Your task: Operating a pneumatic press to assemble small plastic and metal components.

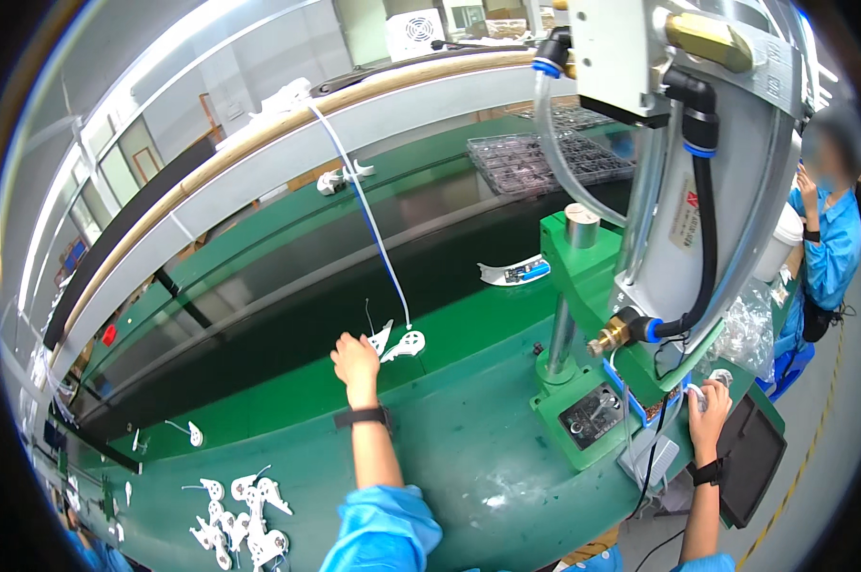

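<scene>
My left hand (356,364) reaches over the far edge of the green bench, fingers slightly apart. Right beside its thumb side stands a slim white plastic part (381,337) with a thin wire; whether they touch is hard to tell. Another white plastic part with a round wheel-like end (408,344) lies just to the right. Beyond the green press, my right hand (710,412) is closed on a small white plastic part (697,397), partly covered by the fingers. A blue tray of small brownish pieces (652,412) sits to its left, partly behind the press.
The green press (583,429) with air hoses rises at right centre. Several white parts (240,520) lie in a pile at lower left. A dark conveyor belt (287,348) runs behind the bench, carrying a white curved part (514,273). A black tray (750,453) and a co-worker (821,248) are at right.
</scene>
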Tool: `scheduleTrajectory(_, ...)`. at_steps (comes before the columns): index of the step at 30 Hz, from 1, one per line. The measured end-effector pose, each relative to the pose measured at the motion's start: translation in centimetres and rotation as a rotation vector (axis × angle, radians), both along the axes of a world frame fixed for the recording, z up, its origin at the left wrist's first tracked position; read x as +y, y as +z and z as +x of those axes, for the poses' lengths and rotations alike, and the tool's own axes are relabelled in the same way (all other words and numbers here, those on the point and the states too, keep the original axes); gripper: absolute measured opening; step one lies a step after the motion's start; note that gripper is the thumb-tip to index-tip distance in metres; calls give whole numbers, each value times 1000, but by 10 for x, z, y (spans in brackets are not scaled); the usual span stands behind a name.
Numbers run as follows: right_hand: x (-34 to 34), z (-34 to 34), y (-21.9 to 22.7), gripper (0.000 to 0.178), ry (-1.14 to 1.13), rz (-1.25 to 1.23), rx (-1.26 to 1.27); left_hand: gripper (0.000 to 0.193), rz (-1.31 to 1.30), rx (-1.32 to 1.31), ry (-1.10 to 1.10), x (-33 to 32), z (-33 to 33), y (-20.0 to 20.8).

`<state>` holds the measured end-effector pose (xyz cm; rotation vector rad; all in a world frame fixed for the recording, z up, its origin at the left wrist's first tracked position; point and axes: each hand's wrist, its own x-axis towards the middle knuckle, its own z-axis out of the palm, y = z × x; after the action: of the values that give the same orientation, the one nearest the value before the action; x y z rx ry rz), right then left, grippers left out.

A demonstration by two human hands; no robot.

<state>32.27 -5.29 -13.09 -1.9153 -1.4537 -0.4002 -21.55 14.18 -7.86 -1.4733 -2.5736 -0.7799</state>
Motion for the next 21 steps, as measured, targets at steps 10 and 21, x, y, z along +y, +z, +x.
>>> scheduleTrajectory(10,-3,-18,34,29,52,92,-73,64,-425,191,-230,65,-12,-46)
scheduleTrajectory(21,45,-64,68,24,192,-577,-293,20,270,-1105,-684,-64,51,57)
